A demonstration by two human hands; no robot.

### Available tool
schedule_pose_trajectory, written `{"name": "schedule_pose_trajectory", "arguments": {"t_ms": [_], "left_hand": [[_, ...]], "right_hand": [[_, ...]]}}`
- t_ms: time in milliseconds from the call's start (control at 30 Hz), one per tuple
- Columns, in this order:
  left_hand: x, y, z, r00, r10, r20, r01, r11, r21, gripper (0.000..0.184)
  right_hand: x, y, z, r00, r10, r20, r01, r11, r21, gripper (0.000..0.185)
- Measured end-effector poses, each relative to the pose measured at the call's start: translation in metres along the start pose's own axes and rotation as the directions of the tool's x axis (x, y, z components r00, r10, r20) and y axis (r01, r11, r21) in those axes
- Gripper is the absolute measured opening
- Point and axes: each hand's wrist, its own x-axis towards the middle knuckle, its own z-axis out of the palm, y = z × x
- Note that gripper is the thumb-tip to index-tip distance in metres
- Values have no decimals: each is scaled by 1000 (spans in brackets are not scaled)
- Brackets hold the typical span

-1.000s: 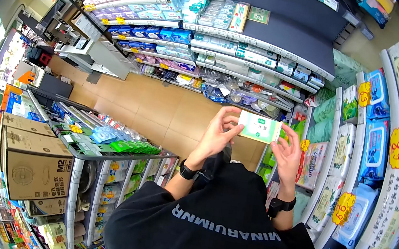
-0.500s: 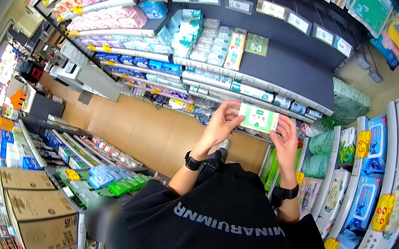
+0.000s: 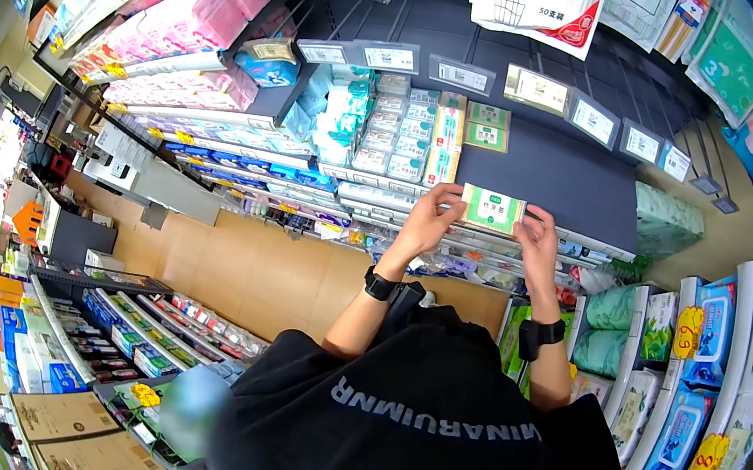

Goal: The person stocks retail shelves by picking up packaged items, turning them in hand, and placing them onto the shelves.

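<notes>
A flat green-and-white toothpick box is held level between both my hands, its printed face up. My left hand pinches its left end, and my right hand grips the right end. Just beyond it lies the dark shelf, where two similar green boxes sit. To their left stand a tall stack of orange-and-green packs and several clear-lidded small boxes.
Price tags on hooks jut out above the shelf. At right, shelves carry blue wipe packs. Pink tissue packs fill the upper left. Cardboard boxes stand at lower left, with tan floor in the aisle.
The view has shifted closer to the shelf, which looks larger and lower. My hands have brought the toothpick box slightly up and right, toward the shelf edge, still held at both ends.
</notes>
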Motion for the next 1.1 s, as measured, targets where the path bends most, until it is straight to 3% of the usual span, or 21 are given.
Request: {"name": "schedule_pose_trajectory", "arguments": {"t_ms": [200, 333, 400, 467, 767, 867, 933, 1100], "left_hand": [[36, -16, -14, 998, -51, 45, 52, 998, -30, 41], [55, -22, -21, 1000, 22, -7, -21, 986, 166, 38], [63, -23, -24, 999, 42, -2, -41, 983, 179, 42], [71, -29, -28, 999, 4, 43, -6, 999, 46, 39], [81, -19, -45, 993, -109, 53, 109, 994, -4, 32], [82, -19, -49, 989, -129, 65, 131, 991, -24, 32], [85, -24, -51, 988, -136, 69, 138, 990, -23, 32], [83, -30, -50, 989, -130, 69, 138, 984, -113, 24]], "right_hand": [[48, 27, 0, 998, 56, -3, -56, 989, 139, 39], [82, 42, -1, 993, 112, -34, -105, 981, 161, 36], [97, 46, 1, 983, 166, -75, -155, 979, 132, 37], [110, 54, 1, 983, 169, -75, -158, 979, 130, 36], [150, 81, 13, 977, 184, -106, -180, 983, 45, 35], [155, 88, 17, 989, 79, -127, -88, 994, -63, 35], [155, 83, 21, 987, -46, -152, -17, 922, -387, 37], [152, 72, 29, 990, -56, -128, -11, 882, -470, 41]]}}
